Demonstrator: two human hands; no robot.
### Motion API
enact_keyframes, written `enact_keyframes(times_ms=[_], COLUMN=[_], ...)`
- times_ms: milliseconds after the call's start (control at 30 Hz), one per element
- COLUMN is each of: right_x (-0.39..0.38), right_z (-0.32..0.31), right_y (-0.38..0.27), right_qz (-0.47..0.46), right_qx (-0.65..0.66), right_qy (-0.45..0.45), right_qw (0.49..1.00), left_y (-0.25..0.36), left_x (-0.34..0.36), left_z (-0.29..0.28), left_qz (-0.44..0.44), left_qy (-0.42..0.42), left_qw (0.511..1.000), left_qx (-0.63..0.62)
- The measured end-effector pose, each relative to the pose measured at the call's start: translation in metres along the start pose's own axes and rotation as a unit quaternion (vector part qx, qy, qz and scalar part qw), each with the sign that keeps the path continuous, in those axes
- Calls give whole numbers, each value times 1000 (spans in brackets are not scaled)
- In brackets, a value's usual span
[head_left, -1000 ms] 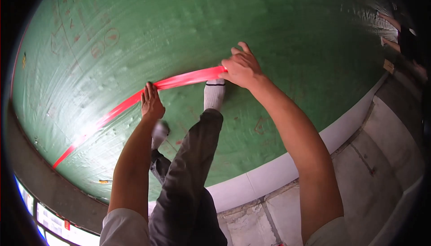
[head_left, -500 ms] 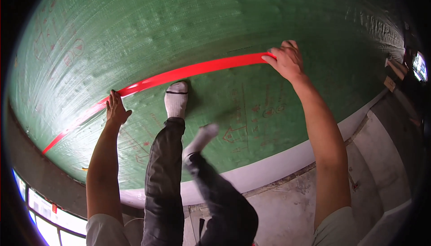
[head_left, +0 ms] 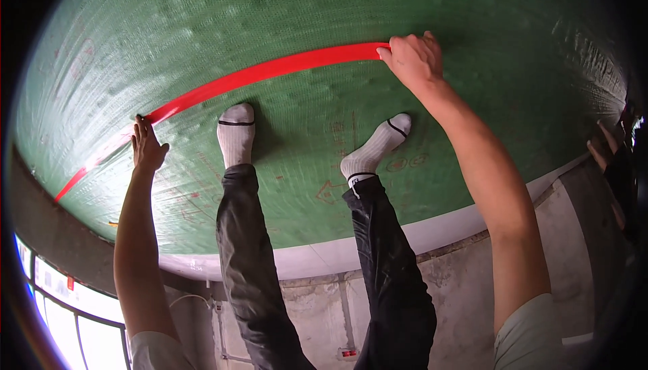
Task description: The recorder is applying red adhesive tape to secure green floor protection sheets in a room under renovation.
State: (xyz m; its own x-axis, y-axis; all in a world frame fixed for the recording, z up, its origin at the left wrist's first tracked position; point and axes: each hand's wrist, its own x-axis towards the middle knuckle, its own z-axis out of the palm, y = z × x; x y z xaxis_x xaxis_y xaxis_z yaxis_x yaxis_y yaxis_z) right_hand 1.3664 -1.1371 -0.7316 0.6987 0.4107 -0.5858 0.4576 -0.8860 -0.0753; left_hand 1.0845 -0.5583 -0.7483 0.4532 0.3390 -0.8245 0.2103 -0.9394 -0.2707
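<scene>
A long red tape strip (head_left: 283,65) runs across the green sheet with faint red printed markings (head_left: 304,6). At its left part, my left hand (head_left: 147,147) rests its fingertips on the tape, fingers stretched out and apart. My right hand (head_left: 415,60) grips the tape's right end with curled fingers; whether a roll is behind them I cannot tell. My two feet in white socks, the left sock (head_left: 236,134) and the right sock (head_left: 374,147), stand on the sheet below the strip, with dark trousers.
Beyond the sheet's lower edge are a pale border strip (head_left: 439,225) and grey concrete (head_left: 459,289). Bright windows (head_left: 88,329) show at lower left. A small yellow object (head_left: 113,224) lies by my left forearm. Another person's arms (head_left: 607,151) appear at the far right.
My right hand has moved rightward, then up in view, lengthening the visible red strip. My left hand has shifted left along it. My right foot has stepped out to the right.
</scene>
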Motion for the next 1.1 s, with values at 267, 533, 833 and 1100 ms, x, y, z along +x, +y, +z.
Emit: enact_keyframes(times_ms=[267, 533, 833, 1100], right_x=[-2, 6, 13, 15], right_z=[12, 7, 10, 19], right_y=[14, 7, 7, 2], right_qz=[10, 17, -3, 1], right_qx=[-18, 9, 69, 92], right_qy=[12, -27, -22, -8], right_qw=[1000, 999, 997, 996], left_y=[53, 190, 422, 546], left_x=[6, 20, -40, -77], left_z=[41, 37, -67, -78], left_qz=[-74, -137, -76, 138], left_qy=[38, 259, 329, 312], left_qw=[993, 835, 841, 847], left_qx=[-80, -466, -422, -407])
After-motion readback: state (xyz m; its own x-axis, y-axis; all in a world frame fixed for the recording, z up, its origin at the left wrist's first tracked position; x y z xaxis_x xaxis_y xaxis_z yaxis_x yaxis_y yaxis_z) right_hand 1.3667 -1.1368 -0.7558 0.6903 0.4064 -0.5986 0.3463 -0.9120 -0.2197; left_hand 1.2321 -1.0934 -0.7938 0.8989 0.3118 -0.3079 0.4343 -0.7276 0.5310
